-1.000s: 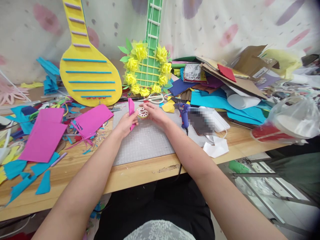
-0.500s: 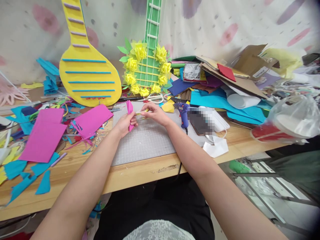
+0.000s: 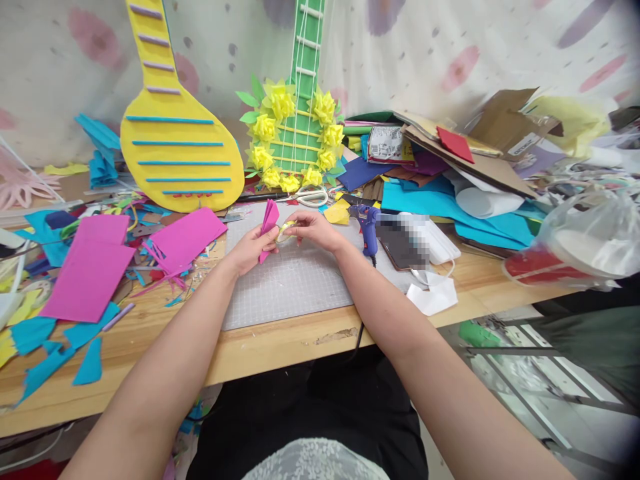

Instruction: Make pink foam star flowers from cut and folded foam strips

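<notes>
My left hand (image 3: 250, 249) is closed around a folded strip of magenta paper (image 3: 269, 219), which stands up between thumb and fingers. Close beside it, my right hand (image 3: 313, 230) pinches a small yellow-and-white ring that looks like a roll of tape (image 3: 286, 232). The ring lies between the two hands, near the magenta paper; whether a strip of tape joins them I cannot tell. Both hands are over a grey gridded cutting mat (image 3: 295, 287). To the right of my right hand, a purple glue gun (image 3: 369, 233) rests on the mat.
Behind stand a yellow cut-out lute shape (image 3: 180, 153) and a green one with yellow paper flowers (image 3: 300, 133). Scissors (image 3: 313, 196) lie behind my hands. Magenta sheets (image 3: 90, 273) and blue scraps are at left; a phone (image 3: 403, 247), paper piles and a bagged cup (image 3: 565, 260) at right.
The ring-shaped roll has turned from edge-on to show its round opening. My right hand has shifted slightly, and the magenta paper leans more to the right.
</notes>
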`<state>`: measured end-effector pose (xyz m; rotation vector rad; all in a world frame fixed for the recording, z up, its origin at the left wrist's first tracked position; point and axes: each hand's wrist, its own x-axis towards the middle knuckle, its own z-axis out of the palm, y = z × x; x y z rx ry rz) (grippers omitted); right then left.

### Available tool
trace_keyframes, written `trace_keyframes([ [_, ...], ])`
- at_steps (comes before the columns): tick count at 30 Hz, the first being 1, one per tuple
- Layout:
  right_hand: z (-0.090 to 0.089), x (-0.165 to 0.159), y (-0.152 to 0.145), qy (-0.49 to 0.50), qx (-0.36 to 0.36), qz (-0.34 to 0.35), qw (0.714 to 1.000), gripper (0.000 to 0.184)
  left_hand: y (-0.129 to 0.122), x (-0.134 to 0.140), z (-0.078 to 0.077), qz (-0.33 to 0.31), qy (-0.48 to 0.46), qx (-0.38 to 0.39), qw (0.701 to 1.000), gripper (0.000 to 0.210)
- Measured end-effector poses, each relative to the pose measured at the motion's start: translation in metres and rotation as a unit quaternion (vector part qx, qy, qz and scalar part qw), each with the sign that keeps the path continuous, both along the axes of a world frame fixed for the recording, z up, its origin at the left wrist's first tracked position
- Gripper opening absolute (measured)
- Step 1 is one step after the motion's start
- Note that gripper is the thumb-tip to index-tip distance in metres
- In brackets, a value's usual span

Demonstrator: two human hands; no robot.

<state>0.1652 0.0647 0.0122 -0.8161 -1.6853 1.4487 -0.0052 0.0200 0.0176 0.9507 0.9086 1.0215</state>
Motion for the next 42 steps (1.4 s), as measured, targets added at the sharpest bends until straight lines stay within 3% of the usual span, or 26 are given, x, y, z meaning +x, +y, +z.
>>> trace_keyframes([
  [7,-0.002,0.001,0.001,-0.012,0.013,-0.018,1.0,0.019,0.003,0.0,-0.003,0.03,0.014,0.026,0.999,0.009],
  [18,-0.006,-0.005,0.0,-0.045,0.024,-0.008,0.999,0.021,0.001,0.006,0.0,0.07,0.052,-0.004,0.996,0.008],
  [26,0.001,-0.011,-0.007,-0.085,0.112,-0.071,0.987,0.021,0.001,0.003,0.001,0.057,0.025,-0.015,0.998,0.009],
  [30,0.0,-0.01,-0.005,-0.021,0.047,-0.036,0.998,0.03,0.002,-0.002,0.0,0.036,-0.03,-0.011,0.999,0.008],
  [35,-0.005,-0.008,-0.004,0.006,-0.047,0.037,0.998,0.025,0.001,-0.005,0.002,0.033,-0.089,-0.029,0.995,0.002],
  [39,-0.008,-0.011,-0.001,0.036,-0.039,0.014,0.998,0.022,0.0,-0.008,0.003,0.026,-0.099,-0.017,0.995,0.005],
  [42,-0.009,-0.01,0.001,0.008,0.013,-0.018,1.0,0.018,0.002,-0.011,-0.001,0.036,-0.08,-0.001,0.996,0.01],
])
